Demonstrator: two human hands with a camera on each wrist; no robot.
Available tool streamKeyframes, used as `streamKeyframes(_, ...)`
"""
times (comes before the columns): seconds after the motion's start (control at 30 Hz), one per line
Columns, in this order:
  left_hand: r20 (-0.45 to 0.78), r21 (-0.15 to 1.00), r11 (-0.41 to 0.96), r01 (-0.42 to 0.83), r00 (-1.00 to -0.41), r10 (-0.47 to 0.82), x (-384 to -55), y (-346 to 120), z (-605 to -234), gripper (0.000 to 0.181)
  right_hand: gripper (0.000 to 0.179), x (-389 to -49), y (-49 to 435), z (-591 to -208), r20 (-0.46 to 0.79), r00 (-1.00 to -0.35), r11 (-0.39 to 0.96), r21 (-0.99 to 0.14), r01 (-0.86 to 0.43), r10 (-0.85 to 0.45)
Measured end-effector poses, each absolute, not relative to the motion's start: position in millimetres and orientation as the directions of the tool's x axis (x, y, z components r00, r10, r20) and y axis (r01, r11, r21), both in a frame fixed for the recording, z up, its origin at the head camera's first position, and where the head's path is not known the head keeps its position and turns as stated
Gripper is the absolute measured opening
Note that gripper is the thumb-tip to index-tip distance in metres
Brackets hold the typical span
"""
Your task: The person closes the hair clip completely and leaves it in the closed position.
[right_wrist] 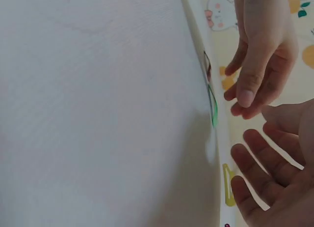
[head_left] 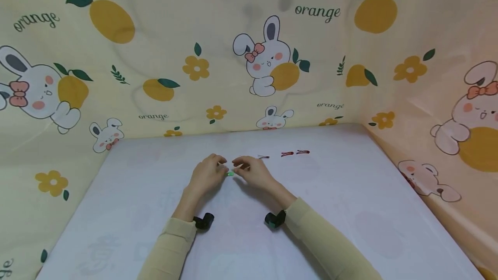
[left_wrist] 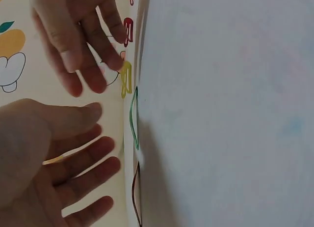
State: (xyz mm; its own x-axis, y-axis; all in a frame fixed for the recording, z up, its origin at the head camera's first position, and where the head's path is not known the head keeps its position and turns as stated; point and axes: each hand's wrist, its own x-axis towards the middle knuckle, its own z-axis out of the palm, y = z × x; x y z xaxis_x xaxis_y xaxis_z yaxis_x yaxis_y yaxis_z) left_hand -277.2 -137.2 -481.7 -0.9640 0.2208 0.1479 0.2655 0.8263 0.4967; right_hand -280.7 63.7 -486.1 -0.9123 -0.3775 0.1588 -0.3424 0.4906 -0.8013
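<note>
A green hair clip point(head_left: 230, 174) lies on the table between my two hands. My left hand point(head_left: 207, 173) is on its left, fingers near the clip and slightly bent. On the other side hovers my right hand point(head_left: 254, 172), its fingertips facing the left hand's. Both wrist views show loosely spread fingers with nothing between them. A brown clip point(left_wrist: 136, 195) is in line with the green clip point(left_wrist: 135, 119) in the left wrist view. A yellow hair clip point(right_wrist: 228, 185) shows beside the right hand's fingers in the right wrist view; the right hand covers its place in the head view.
Beyond my right hand lie a thin dark clip point(head_left: 263, 157) and two red hair clips point(head_left: 287, 154), roughly in a row. The white table point(head_left: 330, 202) backs onto a cream curtain point(head_left: 218, 98) printed with rabbits and oranges, which also hangs along both sides.
</note>
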Motion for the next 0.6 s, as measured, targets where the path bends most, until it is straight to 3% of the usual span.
streamKeyframes(0.6, 0.272, 0.566, 0.772, 0.289, -0.95, 0.156, -289.8, -102.5, -474.4, 0.024, 0.027, -282.8, 91.2, -478.9, 0.331, -0.935, 0.321, -0.879, -0.354, -0.124)
